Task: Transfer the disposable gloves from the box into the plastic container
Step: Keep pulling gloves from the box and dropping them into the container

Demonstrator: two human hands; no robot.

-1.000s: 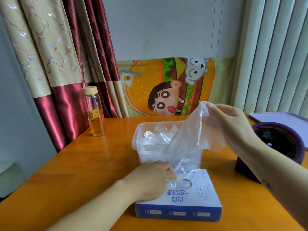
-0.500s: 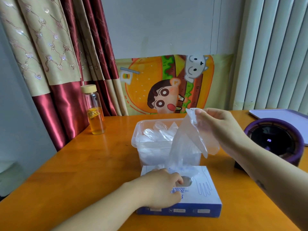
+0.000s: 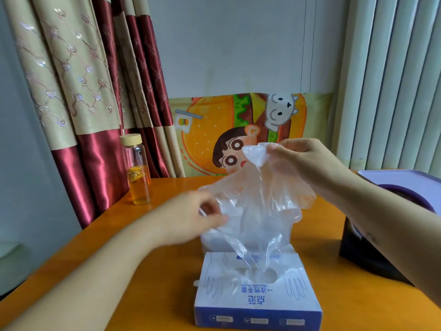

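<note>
The right grip (image 3: pixel 307 163), a bare hand raised over the far side of the bench, pinches the bunched cuff of a clear plastic glove (image 3: pixel 260 204) between thumb and fingers. The glove hangs from that pinch as a loose sheet in front of the clear plastic container (image 3: pixel 210 240) and hides most of it. Its thin finger ends trail down to the oval opening in the top of the glove box (image 3: pixel 257 297), where more clear film shows.

The left grip (image 3: pixel 191 218) is blurred at the glove's left edge. Whether it is grasping the film or only touching it cannot be told.

The box, white on top with a blue front, lies flat on the orange bench (image 3: pixel 119 247) just in front of the container. At the left rear stands a glass bottle (image 3: pixel 138 173) of amber liquid with a pale cap, near a red and beige curtain (image 3: pixel 78 91). A cartoon burger poster (image 3: pixel 214 120) sits against the wall. On the right are a dark device (image 3: pixel 358 263) with a purple rim, a lavender tray (image 3: pixel 405 175) and pale blinds (image 3: pixel 393 80).
</note>
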